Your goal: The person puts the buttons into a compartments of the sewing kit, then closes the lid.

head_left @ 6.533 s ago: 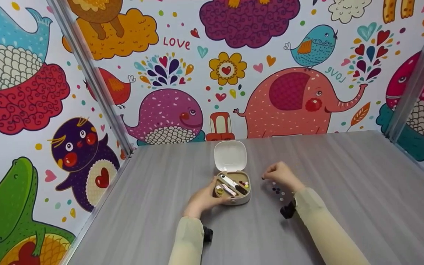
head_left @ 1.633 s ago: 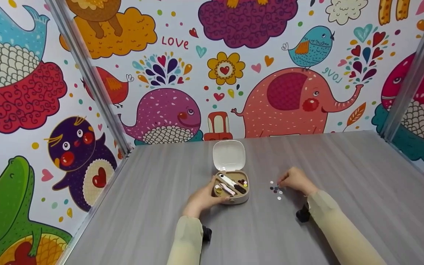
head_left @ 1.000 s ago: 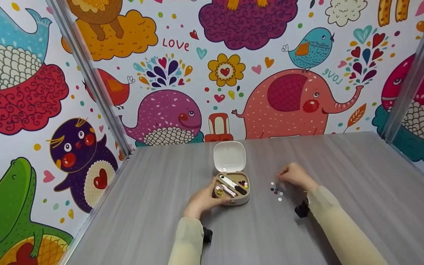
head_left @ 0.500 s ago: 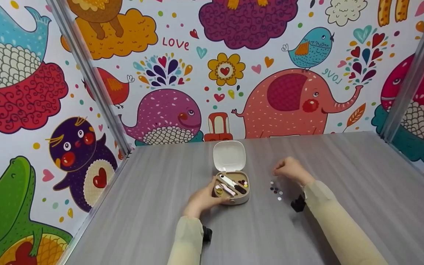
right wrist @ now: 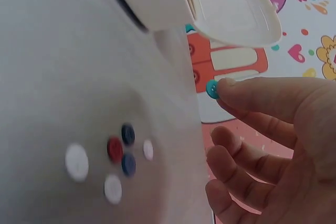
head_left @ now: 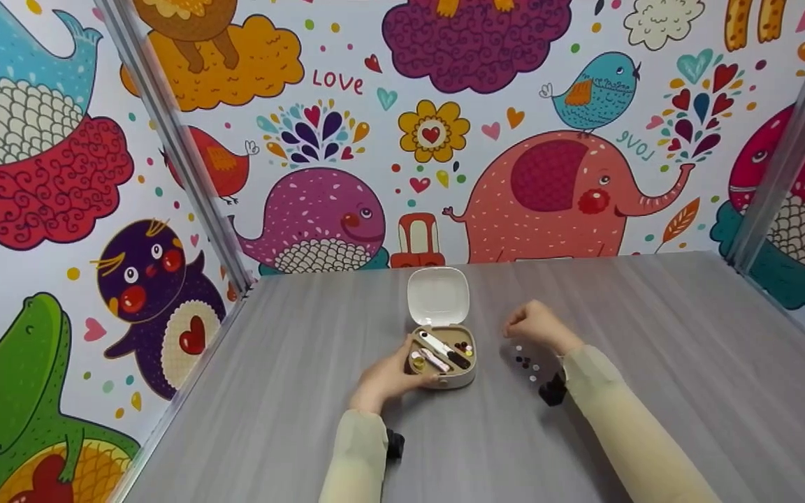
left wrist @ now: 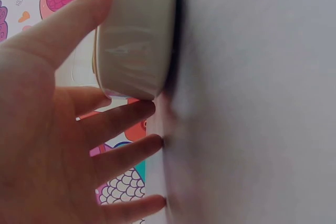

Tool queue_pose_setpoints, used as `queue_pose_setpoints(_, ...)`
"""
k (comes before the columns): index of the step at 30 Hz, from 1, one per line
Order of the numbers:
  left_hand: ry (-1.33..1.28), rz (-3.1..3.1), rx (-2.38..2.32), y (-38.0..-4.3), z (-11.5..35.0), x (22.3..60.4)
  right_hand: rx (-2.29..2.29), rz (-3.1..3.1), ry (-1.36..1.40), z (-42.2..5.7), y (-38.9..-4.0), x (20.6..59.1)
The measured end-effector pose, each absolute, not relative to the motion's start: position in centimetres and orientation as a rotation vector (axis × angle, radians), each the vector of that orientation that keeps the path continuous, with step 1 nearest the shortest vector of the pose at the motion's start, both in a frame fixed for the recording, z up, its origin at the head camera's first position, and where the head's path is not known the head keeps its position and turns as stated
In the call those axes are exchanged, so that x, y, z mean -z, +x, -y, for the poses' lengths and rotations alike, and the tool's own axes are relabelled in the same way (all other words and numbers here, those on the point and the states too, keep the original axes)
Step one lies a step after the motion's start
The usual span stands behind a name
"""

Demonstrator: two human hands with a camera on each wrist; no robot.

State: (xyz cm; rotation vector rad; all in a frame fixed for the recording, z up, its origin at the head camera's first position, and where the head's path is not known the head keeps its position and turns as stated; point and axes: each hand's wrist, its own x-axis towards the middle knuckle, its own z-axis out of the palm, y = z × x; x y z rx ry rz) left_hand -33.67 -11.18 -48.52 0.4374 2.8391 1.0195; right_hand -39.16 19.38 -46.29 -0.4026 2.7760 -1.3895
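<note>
A small cream sewing box point(head_left: 458, 380) stands on the table, its white lid point(head_left: 438, 296) raised at the back. My left hand point(head_left: 385, 377) grips its left front corner, thumb at the front and fingers along the side. In the right wrist view, my right hand point(right wrist: 268, 145) pinches a teal button point(right wrist: 212, 89) between thumb and index finger, above the table and right of the box. Below it lie several loose buttons: a red button point(right wrist: 115, 149), dark blue buttons point(right wrist: 128, 135) and white buttons point(right wrist: 77, 162). Inside the box, small buttons point(head_left: 469, 352) occupy the right compartment.
A white tool with a black end point(head_left: 437, 344) lies across the box's middle, beside a pink-and-white item point(head_left: 433, 360). The grey table point(head_left: 305, 419) meets a cartoon-printed wall panel point(head_left: 346, 140) at the back, with another panel at the left.
My right hand held a dark button near the box earlier, then reached to the loose buttons. It has since lifted and moved left with the teal button. The left hand keeps its grip.
</note>
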Motion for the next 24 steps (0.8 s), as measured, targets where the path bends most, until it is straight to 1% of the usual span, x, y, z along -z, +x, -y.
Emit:
queue_pose_setpoints(13,0.436,-2.831,-1.029,-33.7,11.2,48.6,1.382,-2.741,-0.387,-16.4,-39.6,46.2)
queue_pose_setpoints(24,0.443,-2.825,-1.054,-33.6,11.2,48.5,1.321,-2.841,-0.502,-14.4,-40.0,46.5)
